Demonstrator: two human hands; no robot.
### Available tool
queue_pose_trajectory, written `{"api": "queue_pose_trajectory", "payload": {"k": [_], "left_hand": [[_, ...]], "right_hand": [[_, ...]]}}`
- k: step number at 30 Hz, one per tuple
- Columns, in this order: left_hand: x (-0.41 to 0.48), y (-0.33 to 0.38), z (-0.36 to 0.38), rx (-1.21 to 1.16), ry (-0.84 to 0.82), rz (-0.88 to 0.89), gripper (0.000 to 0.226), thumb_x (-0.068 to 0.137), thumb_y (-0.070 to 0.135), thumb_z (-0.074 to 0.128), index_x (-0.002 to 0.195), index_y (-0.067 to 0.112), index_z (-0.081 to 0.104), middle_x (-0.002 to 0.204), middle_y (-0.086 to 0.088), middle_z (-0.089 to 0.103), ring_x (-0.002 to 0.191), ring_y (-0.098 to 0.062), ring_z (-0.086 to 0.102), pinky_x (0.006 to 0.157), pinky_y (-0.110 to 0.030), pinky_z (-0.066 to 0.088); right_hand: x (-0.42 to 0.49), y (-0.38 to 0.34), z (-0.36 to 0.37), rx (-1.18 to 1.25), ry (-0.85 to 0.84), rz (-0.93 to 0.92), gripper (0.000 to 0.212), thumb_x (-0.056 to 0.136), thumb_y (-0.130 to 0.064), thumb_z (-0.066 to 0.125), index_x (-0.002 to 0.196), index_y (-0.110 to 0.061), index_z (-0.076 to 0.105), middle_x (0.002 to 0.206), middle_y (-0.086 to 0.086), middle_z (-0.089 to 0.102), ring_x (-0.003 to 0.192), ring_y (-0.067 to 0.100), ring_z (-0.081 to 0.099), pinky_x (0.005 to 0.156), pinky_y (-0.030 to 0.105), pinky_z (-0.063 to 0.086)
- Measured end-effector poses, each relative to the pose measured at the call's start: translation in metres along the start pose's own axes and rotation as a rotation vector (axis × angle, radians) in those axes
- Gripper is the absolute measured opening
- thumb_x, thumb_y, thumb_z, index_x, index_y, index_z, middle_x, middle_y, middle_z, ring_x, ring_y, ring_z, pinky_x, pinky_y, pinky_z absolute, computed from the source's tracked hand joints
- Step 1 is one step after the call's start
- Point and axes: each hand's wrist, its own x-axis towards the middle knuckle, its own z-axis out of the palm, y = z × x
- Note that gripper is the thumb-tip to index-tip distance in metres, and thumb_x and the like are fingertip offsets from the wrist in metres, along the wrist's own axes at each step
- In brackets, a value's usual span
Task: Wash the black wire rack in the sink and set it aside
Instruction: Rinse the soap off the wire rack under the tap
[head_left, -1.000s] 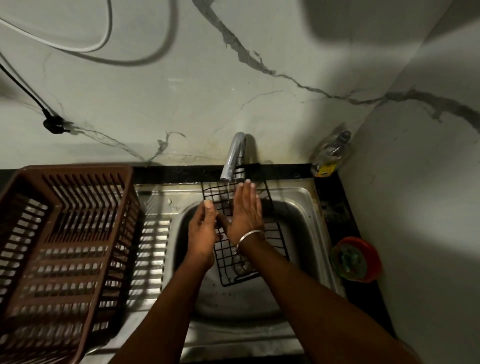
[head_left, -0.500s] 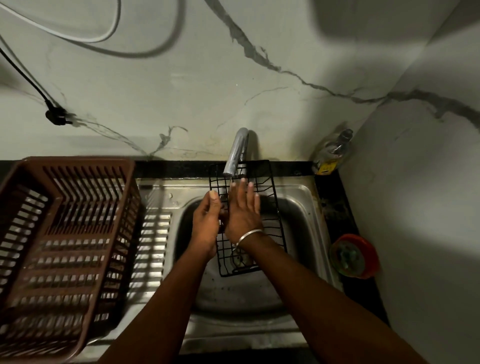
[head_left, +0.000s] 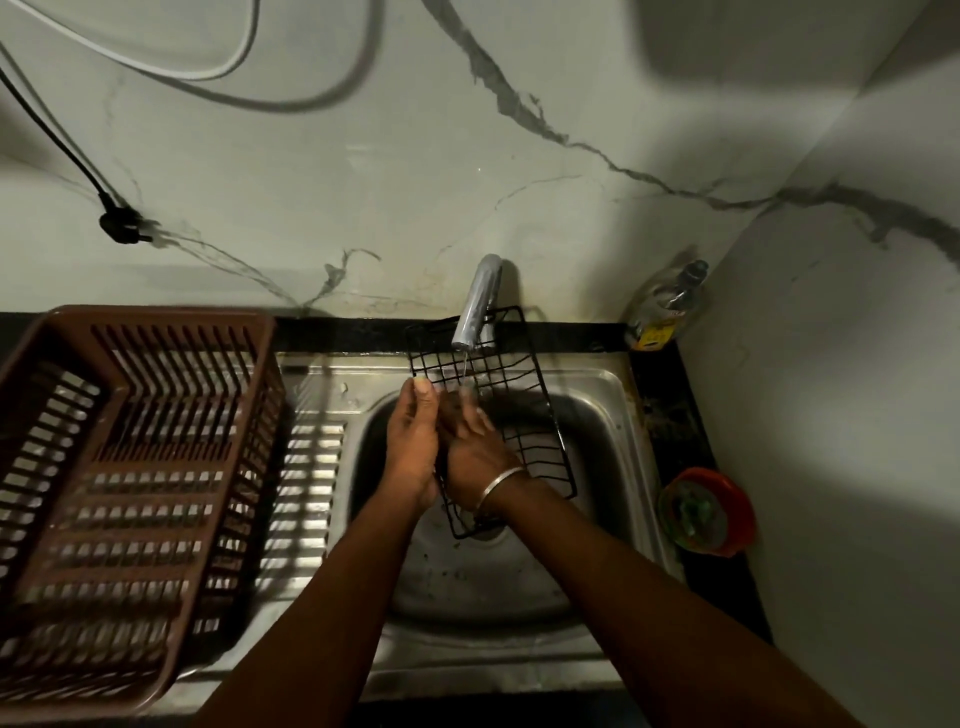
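The black wire rack (head_left: 522, 395) stands tilted in the steel sink (head_left: 615, 415), its top end leaning up behind the faucet (head_left: 480, 301). A thin stream of water falls from the spout onto the upper grid. My left hand (head_left: 413, 441) grips the rack's left edge, fingers pointing up toward the faucet. My right hand (head_left: 475, 452), with a metal bangle on the wrist, lies flat on the grid just beside the left hand, fingers straight. The rack's lower left part is hidden under both hands.
A large brown plastic dish basket (head_left: 130, 467) sits on the ribbed drainboard at left. A clear bottle (head_left: 665, 306) stands in the back right corner, and a red tub (head_left: 706, 512) on the black counter at right. Cables hang on the marble wall.
The rack has risen and tipped toward the faucet, so its top end now reaches the back ledge. My right hand slid down and left on the grid, closer to the left hand.
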Motion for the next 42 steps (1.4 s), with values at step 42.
{"api": "queue_pose_trajectory", "payload": {"k": [42], "left_hand": [[-0.002,-0.020,-0.015,0.008,-0.062,-0.048,0.108,0.065,0.093,0.070,0.155,0.036,0.048,0.150,0.002,0.061,0.135,-0.023,0.060,0.106,-0.063,0.050]], "right_hand": [[0.019,0.011,-0.015,-0.125,0.123,-0.054,0.083,0.099,-0.008,0.039,0.163,-0.020,-0.012,0.166,0.013,-0.026,0.153,0.030,-0.026,0.126,0.042,-0.012]]}}
